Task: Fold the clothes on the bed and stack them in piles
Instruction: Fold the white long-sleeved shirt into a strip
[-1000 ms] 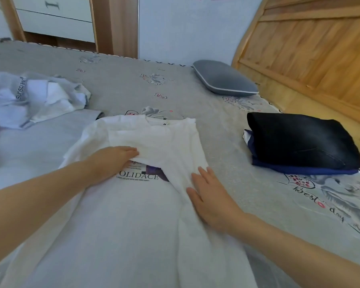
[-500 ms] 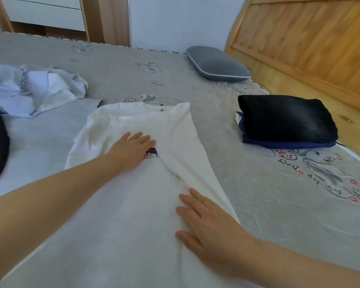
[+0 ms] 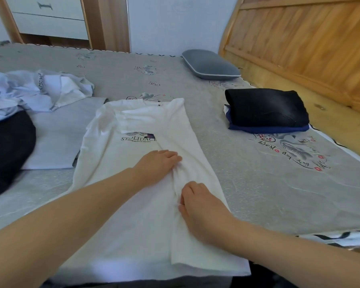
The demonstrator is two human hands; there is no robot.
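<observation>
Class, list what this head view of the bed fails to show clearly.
- White T-shirt: printed text partly covered by its folded-over side.
- Dark garment: cut off by the left edge, blurred.
- Folded pile: the black top piece hides most of the blue one beneath.
- Crumpled light-blue clothes: count unclear.

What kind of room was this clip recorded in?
Most likely a home bedroom: a bed with a wooden headboard, a grey pillow on the printed bedsheet, and a white drawer unit by the wall.
</observation>
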